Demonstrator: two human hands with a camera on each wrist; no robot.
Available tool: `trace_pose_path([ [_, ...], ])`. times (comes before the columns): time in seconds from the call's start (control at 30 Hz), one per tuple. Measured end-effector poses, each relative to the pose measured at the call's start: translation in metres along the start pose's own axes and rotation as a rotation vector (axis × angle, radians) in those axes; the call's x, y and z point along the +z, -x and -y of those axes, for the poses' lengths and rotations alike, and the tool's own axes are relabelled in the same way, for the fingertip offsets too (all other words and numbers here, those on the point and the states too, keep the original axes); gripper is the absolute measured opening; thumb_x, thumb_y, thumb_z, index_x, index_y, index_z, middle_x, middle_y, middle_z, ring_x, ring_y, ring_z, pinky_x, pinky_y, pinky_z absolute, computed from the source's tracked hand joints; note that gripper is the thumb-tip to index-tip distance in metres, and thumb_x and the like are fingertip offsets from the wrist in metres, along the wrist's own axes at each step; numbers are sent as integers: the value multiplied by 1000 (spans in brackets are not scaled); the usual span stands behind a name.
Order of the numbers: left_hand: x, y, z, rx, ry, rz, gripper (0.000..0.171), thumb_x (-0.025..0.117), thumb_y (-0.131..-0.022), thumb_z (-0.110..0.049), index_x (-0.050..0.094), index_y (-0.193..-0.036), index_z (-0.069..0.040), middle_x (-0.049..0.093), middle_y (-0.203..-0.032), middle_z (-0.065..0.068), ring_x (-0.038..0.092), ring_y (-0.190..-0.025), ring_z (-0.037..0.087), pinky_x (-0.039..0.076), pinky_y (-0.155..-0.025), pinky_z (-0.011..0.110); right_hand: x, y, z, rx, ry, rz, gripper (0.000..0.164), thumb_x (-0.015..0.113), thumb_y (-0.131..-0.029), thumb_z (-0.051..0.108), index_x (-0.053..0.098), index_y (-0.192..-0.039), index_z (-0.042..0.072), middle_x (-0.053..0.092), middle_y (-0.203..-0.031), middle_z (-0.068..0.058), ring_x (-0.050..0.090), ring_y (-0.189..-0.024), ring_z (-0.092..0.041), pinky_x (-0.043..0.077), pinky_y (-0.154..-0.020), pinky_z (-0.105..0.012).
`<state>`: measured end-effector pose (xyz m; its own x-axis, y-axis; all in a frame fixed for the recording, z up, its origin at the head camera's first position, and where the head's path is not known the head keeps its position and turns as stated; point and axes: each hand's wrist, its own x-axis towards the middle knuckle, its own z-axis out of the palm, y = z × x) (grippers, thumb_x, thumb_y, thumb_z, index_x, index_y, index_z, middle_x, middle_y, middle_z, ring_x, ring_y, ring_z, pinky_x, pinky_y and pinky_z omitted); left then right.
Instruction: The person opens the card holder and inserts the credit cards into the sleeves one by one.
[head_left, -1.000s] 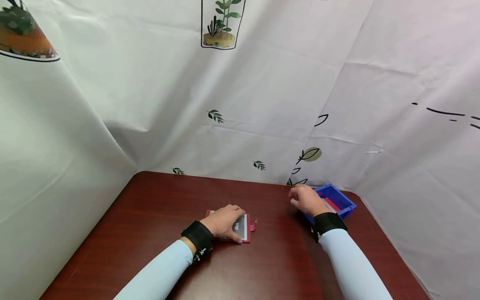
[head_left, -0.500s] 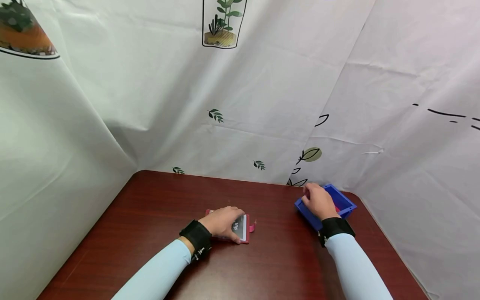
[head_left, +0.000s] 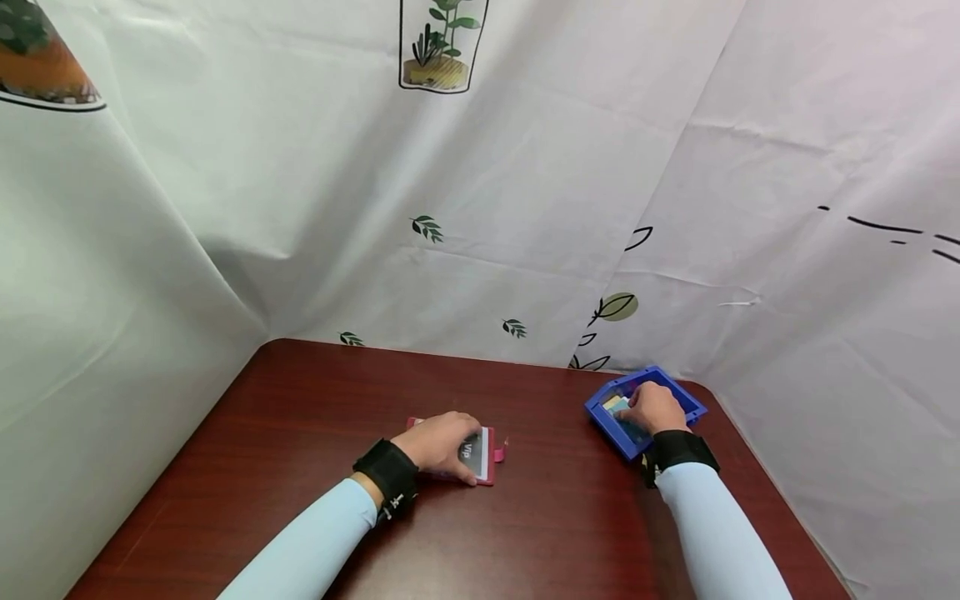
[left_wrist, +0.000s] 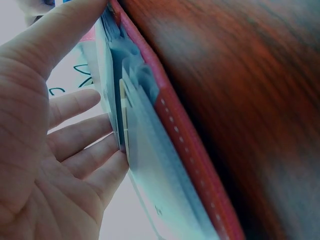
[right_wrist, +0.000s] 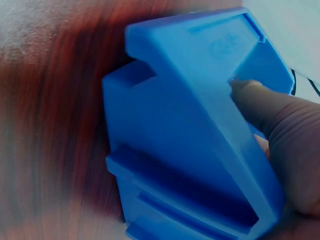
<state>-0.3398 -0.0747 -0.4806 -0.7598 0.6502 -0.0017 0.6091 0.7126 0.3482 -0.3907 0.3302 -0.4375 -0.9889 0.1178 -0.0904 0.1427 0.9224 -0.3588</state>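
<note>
In the head view, my left hand (head_left: 444,445) arches over a small red card holder (head_left: 491,477) lying on the table, its thumb at the near edge. A grey card marked "Vip" (head_left: 472,451) shows beside the thumb. The left wrist view shows the clear sleeves (left_wrist: 157,165) standing in the red cover (left_wrist: 185,145), with the fingers against their edges. My right hand (head_left: 658,408) reaches into a blue plastic box (head_left: 615,437), over pale blue and yellow cards (head_left: 617,405). The right wrist view shows the thumb (right_wrist: 257,100) inside the wall; I cannot tell whether it pinches a card.
The dark red wooden table (head_left: 555,533) carries both things. A pink closing strap (head_left: 500,455) sticks out from the card holder's right side. White cloth (head_left: 337,208) printed with plants hangs behind and beside the table; the box stands near its back right corner.
My right hand has moved right, from beside the box's left side over its rim and down into it. The cards on the left inside have come into view. My left hand stays on the card holder.
</note>
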Motion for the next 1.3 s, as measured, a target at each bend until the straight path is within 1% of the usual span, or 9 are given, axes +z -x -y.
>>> trace_pose_path([
  [0.07,0,1,0,-1,14,1,77,89,-76,-48,61,-135,-7,66,-129,5,57,-105,14,52,-96,31,0,-1,0,-9,-2,-14,31,84,-85,28,71,-91,0,71,-93,-18,64,-82,-30,58,-79,-50],
  [0.2,-2,2,0,-12,20,7,79,89,-75,-50,61,-136,-8,66,-128,4,57,-103,14,53,-95,32,0,-2,0,-1,-10,-47,26,83,-86,23,67,-82,3,67,-85,-13,60,-79,-27,51,-72,-40],
  [0.47,-4,2,2,-26,24,13,80,89,-74,-52,61,-136,-10,66,-127,3,57,-103,14,54,-93,32,-2,-3,6,33,-16,-58,25,80,-89,20,62,-80,4,60,-83,-11,57,-79,-28,49,-70,-39],
  [0.7,-5,2,3,-41,55,11,84,89,-74,-52,57,-141,-13,64,-131,3,56,-105,14,53,-94,33,-17,0,18,-33,20,-116,26,79,-88,17,59,-74,7,54,-72,-7,55,-71,-25,44,-62,-34],
  [0.8,-6,2,5,-45,67,7,85,89,-74,-53,55,-143,-16,62,-131,2,55,-105,14,53,-91,32,-27,1,29,-53,36,-173,27,77,-88,15,59,-70,7,53,-68,-6,55,-68,-25,43,-60,-34],
  [0.9,-6,2,5,-52,74,8,85,89,-74,-54,55,-143,-18,61,-133,2,55,-106,14,53,-92,33,-38,2,43,-67,41,-231,32,73,-88,12,54,-63,8,44,-60,-3,52,-61,-24,40,-55,-34],
  [1.0,-7,3,6,-56,74,8,85,88,-74,-55,54,-144,-19,60,-135,2,55,-107,14,53,-93,33,-46,6,59,-73,30,-259,38,69,-88,10,46,-58,11,32,-56,1,45,-55,-21,36,-52,-33],
  [1.1,-7,3,8,-46,78,-1,83,88,-75,-55,55,-143,-20,60,-134,2,54,-106,14,54,-91,32,-49,8,73,-120,35,-282,43,70,-88,11,42,-56,14,31,-55,4,42,-56,-19,35,-53,-31],
  [1.3,-7,4,10,-5,102,-23,78,87,-78,-48,55,-143,-18,60,-132,2,54,-104,14,53,-86,29,-44,14,96,-193,9,-237,49,75,-91,17,43,-55,18,32,-56,7,37,-60,-17,33,-59,-31],
])
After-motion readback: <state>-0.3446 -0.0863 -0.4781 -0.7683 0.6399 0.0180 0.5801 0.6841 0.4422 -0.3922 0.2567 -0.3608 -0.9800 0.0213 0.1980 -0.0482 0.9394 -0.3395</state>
